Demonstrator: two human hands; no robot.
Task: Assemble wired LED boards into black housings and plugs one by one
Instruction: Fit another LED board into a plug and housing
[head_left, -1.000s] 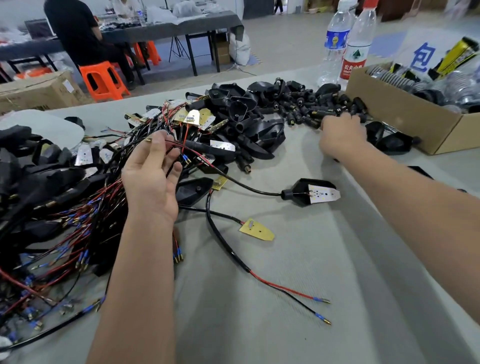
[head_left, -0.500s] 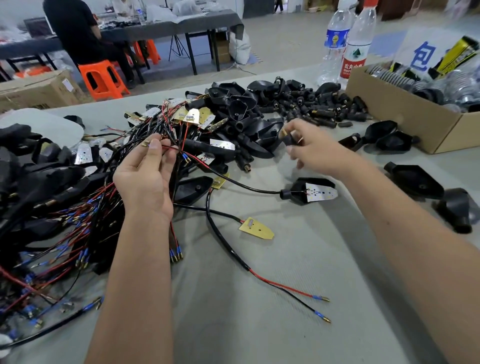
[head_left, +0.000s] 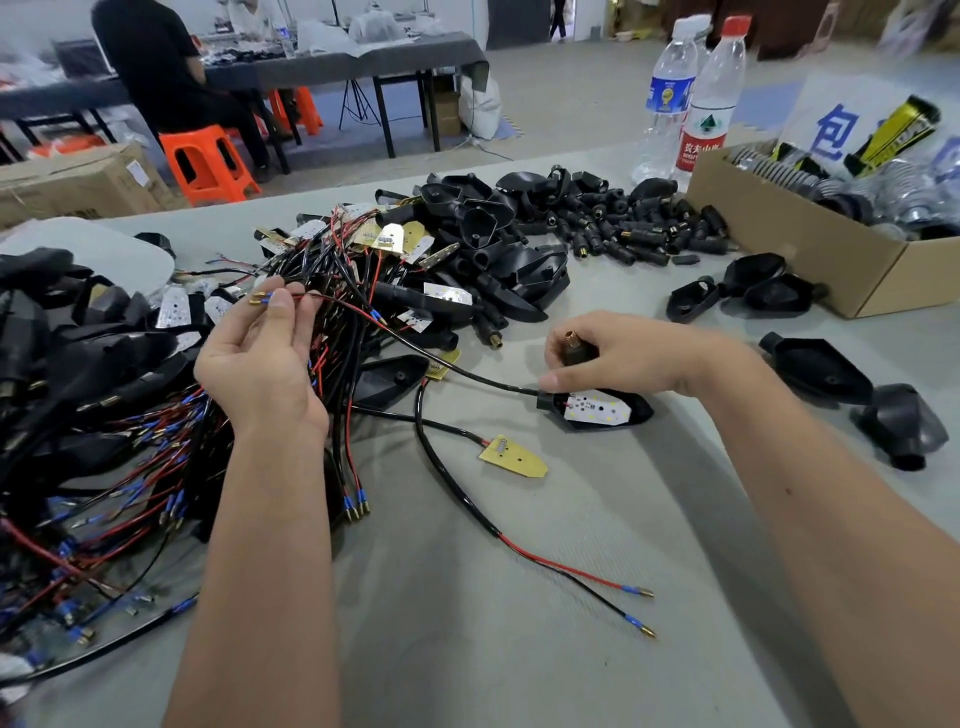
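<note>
My left hand pinches the wire ends at its fingertips, brass tips pointing left. My right hand grips a plug, its brass mouth facing left toward those ends. The housing lies just below my right hand, so the right is nearer.
</note>
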